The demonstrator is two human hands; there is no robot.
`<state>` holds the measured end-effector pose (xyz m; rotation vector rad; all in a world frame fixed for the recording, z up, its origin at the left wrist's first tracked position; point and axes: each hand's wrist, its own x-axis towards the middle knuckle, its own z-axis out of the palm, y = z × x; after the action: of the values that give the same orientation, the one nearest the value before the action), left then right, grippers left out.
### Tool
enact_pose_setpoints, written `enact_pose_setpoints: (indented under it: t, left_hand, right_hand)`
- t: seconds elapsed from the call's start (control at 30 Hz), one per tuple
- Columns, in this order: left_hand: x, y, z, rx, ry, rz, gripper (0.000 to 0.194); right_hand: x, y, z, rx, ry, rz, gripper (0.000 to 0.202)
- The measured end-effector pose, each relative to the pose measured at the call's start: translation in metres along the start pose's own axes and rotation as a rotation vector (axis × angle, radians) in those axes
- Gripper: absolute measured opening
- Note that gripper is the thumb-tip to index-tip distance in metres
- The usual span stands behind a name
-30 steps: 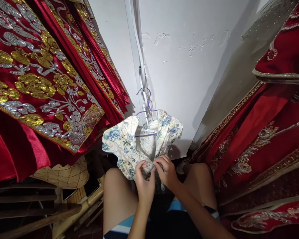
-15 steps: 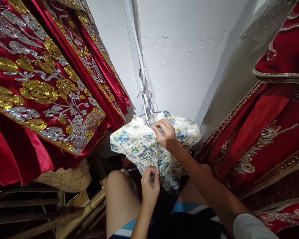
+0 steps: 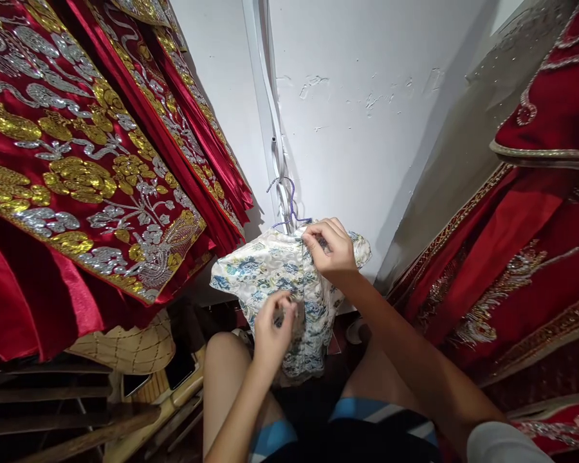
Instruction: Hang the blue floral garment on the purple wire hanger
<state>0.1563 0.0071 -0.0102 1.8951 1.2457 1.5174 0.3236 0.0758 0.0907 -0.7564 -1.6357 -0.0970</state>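
Observation:
A short-sleeved white blouse (image 3: 275,273) with blue and yellow-green flowers hangs by a purple wire hanger (image 3: 292,199) in front of me. At its neckline, my right hand (image 3: 332,247) pinches the edge of the collar near the front opening, thumb against fingertips. My left hand (image 3: 274,328) is lower, in front of the blouse's body. Its fingers are loosely curled, a little blurred, and no cloth shows between them. Whether it touches the blouse I cannot make out. The front seam runs straight down between the hands.
Red garments (image 3: 82,180) with gold and silver embroidery hang at left, and more red beaded garments (image 3: 482,276) at right. A white metal upright (image 3: 265,96) stands against the white wall (image 3: 367,148). Wooden furniture (image 3: 174,399) with a woven bag (image 3: 130,344) sits lower left.
My left hand has let go of the blouse's lower front edge and moved up and left. My right hand has risen slightly to the collar. The blouse now hangs straighter, its right side drawn in.

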Motion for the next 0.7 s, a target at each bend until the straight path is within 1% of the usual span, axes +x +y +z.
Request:
enact_pose_setpoints:
  t: [0.03, 0.07, 0.13, 0.2, 0.23, 0.3, 0.4, 0.47, 0.53, 0.6, 0.63, 0.7]
  left_hand:
    - [0.020, 0.010, -0.004, 0.013, 0.053, 0.066, 0.024]
    - [0.039, 0.019, -0.008, 0.031, 0.082, 0.132, 0.028]
    - [0.073, 0.035, -0.012, 0.045, 0.041, 0.225, 0.034]
    - [0.096, 0.046, -0.013, 0.067, -0.026, 0.278, 0.025]
    - [0.103, 0.050, -0.013, 0.075, -0.042, 0.289, 0.021]
    - [0.107, 0.055, -0.012, 0.067, -0.035, 0.279, 0.019]
    - [0.104, 0.063, -0.009, -0.011, 0.018, 0.222, 0.022]
    - [0.103, 0.068, -0.007, -0.080, 0.070, 0.190, 0.023]
    - [0.107, 0.072, -0.009, -0.144, 0.139, 0.170, 0.024]
    - [0.116, 0.071, -0.016, -0.182, 0.237, 0.169, 0.024]
    - [0.121, 0.067, -0.023, -0.184, 0.292, 0.170, 0.023]
    - [0.131, 0.053, -0.041, -0.176, 0.396, 0.162, 0.020]
  right_hand:
    - [-0.001, -0.001, 0.000, 0.003, -0.005, -0.002, 0.013]
    - [-0.002, -0.001, -0.001, 0.004, -0.013, -0.003, 0.013]
    - [-0.004, -0.004, -0.001, -0.002, -0.035, 0.010, 0.014]
    - [-0.004, -0.008, -0.002, -0.010, -0.043, 0.019, 0.014]
    - [-0.004, -0.010, -0.003, -0.015, -0.042, 0.016, 0.015]
    - [-0.002, -0.012, -0.004, -0.031, -0.038, -0.014, 0.016]
    - [-0.006, -0.010, -0.002, -0.083, -0.046, -0.067, 0.018]
    - [-0.017, -0.004, 0.004, -0.128, -0.093, -0.069, 0.020]
    - [-0.036, 0.003, 0.011, -0.142, -0.189, -0.057, 0.022]
    - [-0.060, 0.008, 0.016, -0.086, -0.295, -0.048, 0.022]
    - [-0.072, 0.009, 0.018, -0.039, -0.336, -0.038, 0.022]
    - [-0.092, 0.004, 0.018, 0.051, -0.368, 0.036, 0.022]
